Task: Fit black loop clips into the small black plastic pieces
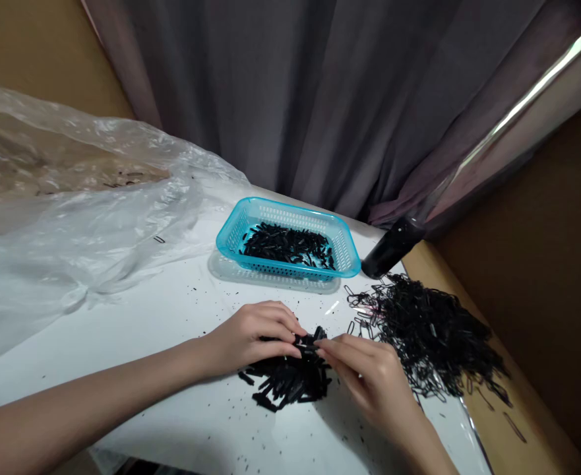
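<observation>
My left hand (265,333) is over a small heap of short black pieces (293,382) on the white table, its fingers curled and closed around some of them. From the right, my right hand (364,363) meets it with thumb and forefinger pinched at a black piece near the left fingertips. Just beyond the hands stands a blue perforated basket (225,241) holding many similar black pieces. A large tangled pile of thin black loops (438,333) lies to the right of my right hand.
Clear plastic sheeting (122,237) spreads over the left side of the white table (181,422). A dark cylindrical object (393,247) leans at the back right. Grey curtains (270,86) hang behind. Small black crumbs dot the tabletop.
</observation>
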{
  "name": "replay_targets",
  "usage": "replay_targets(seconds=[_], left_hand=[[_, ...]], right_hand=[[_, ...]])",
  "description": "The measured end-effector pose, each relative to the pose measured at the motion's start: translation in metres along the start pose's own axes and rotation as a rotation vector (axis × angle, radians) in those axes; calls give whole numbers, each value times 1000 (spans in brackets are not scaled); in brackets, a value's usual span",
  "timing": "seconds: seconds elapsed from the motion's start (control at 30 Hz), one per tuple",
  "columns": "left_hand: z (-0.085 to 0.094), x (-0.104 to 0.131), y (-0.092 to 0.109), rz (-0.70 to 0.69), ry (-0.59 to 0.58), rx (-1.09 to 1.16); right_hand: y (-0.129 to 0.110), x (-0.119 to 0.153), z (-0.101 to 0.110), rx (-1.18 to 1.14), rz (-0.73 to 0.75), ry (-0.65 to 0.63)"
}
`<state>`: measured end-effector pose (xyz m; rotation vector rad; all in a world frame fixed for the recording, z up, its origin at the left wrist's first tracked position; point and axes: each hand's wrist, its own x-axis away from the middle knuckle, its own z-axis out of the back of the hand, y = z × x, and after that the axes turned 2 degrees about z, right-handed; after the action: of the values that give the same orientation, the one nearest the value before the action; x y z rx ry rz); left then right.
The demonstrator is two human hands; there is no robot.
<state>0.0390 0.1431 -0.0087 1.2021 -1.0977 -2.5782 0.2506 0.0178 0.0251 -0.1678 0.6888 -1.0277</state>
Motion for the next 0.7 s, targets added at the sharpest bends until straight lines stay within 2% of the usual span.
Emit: replay_targets(seconds=[0.13,0.23,0.37,0.53,0.7], left_hand=[[7,2,-14,147,-41,-159],[16,3,-31,339,-57,-347],[27,2,-47,436,-22,-447],[27,-1,-38,450,-24,-481],[9,-3,-19,439,-58,-435]], right_hand=[[3,0,4,-135,-44,12],[13,1,5,-55,-92,86],[30,3,4,63,-152,121],[36,1,-5,133,-213,58],[41,-1,-16,141,-287,-39]])
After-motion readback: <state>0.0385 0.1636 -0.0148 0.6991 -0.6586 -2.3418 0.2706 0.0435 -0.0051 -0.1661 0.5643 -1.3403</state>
